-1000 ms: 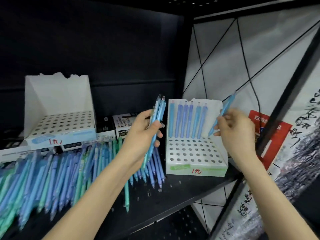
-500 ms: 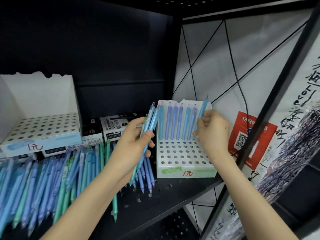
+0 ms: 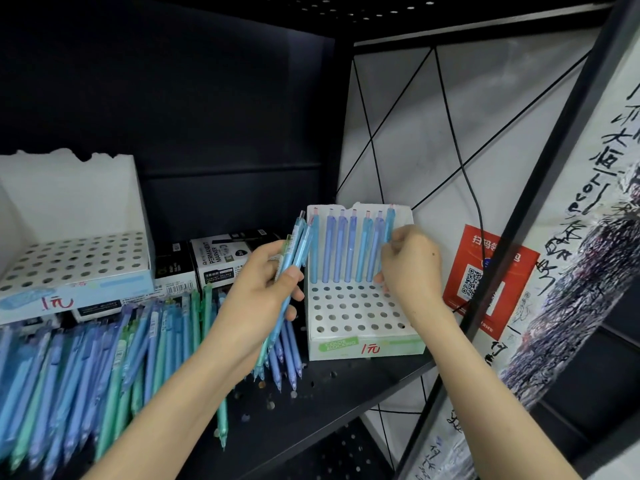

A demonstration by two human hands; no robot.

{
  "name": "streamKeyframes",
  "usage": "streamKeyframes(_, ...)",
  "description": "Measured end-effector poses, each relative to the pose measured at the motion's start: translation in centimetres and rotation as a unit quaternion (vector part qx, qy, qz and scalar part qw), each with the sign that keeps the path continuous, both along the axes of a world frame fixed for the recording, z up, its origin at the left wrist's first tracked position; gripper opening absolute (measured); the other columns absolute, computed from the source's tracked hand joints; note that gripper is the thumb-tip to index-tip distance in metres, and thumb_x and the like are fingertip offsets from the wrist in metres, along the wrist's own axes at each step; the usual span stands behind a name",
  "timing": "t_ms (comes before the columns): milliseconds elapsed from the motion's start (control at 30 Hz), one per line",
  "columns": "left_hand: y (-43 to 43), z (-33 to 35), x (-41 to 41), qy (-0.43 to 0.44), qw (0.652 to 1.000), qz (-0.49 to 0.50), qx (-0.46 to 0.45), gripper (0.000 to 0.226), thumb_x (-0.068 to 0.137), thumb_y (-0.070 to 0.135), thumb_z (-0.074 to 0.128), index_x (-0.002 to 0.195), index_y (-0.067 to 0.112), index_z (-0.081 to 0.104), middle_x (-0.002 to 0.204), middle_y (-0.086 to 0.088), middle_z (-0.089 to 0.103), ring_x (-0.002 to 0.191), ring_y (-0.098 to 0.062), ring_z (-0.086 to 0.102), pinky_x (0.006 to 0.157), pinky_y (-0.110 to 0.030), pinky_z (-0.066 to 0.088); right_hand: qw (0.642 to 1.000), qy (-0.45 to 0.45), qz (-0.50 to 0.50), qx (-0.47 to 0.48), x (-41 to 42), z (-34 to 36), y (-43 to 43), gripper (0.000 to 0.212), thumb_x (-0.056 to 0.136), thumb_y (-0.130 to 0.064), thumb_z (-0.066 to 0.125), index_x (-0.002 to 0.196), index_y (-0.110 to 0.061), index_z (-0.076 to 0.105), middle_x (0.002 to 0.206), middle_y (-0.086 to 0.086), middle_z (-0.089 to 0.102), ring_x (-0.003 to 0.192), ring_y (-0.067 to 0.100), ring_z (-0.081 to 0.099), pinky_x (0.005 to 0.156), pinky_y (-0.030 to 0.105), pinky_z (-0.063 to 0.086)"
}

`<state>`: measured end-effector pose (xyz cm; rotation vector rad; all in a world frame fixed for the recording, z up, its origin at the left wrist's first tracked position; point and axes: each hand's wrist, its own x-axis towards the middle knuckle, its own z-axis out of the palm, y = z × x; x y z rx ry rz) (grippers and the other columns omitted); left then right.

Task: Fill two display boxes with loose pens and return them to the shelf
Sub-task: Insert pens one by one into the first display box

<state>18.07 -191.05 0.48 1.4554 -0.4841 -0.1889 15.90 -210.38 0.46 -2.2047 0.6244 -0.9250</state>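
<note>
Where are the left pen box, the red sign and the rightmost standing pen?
left pen box [image 3: 74,263], head view, holed top
red sign [image 3: 471,252], head view, upper red area
rightmost standing pen [image 3: 390,225], head view, upper barrel

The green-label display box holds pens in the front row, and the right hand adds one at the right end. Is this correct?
No: the head view shows the pens in the back row of the display box; the right hand adds one at the right end.
</note>
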Motion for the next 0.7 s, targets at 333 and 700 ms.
streamKeyframes(333, 0.1, 0.0, -0.3, 0.014, 0.999, -0.026, -0.022, 0.029, 0.093, 0.006, 0.049, 0.113, 0.027, 0.054, 0.090, 0.000, 0.061, 0.065, -0.009, 0.054, 0.052, -0.018, 0.047, 0.998, -0.044, -0.004, -0.039, 0.6, 1.6, -0.4, 0.012, 0.094, -0.012, 0.049, 0.099, -0.006, 0.058, 0.074, 0.007, 0.062, 0.062, 0.028, 0.064, 0.062, 0.048, 0.055)
streamKeyframes(700, 0.1, 0.2, -0.9, -0.031, 0.998, -0.062, -0.014, 0.028, 0.090, 0.006, 0.053, 0.116, 0.017, 0.055, 0.096, -0.001, 0.064, 0.064, -0.011, 0.060, 0.054, -0.025, 0.048, 0.989, -0.100, 0.099, -0.041, -3.7, 2.8, 5.7, 0.023, 0.089, -0.039, 0.057, 0.100, -0.022, 0.066, 0.082, -0.014, 0.065, 0.057, -0.001, 0.053, 0.059, 0.019, 0.042)
